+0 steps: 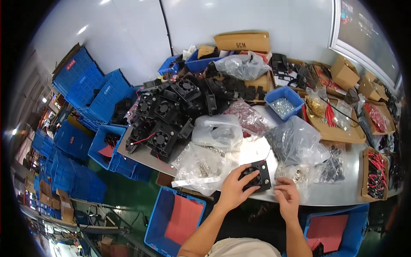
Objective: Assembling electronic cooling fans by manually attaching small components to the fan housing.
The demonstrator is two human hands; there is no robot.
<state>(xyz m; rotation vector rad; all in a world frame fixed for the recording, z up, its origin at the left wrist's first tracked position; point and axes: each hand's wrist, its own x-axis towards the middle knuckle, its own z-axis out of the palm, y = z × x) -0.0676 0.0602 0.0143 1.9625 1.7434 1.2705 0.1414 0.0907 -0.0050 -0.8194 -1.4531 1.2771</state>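
Observation:
A square black cooling fan [264, 174] lies near the front edge of the metal table, with silvery round spots at its corners. My left hand [234, 188] grips it from the left, fingers across its top and thumb along its near side. Just right of the fan is my right hand [288, 195], its fingers curled in toward the thumb; whatever they may hold is too small to make out. Beyond that hand, a clear bag [299, 174] of small metal rings lies open. Left of the fan rests another clear bag [201, 169] with small metal parts.
Many black fans [165, 109] are piled at the left. A blue bin [283, 103] of small screws stands at the back, near grey plastic bags [295, 139]. A cardboard box [376, 173] of red and black wires sits right. Blue crates [156, 218] flank me below the table.

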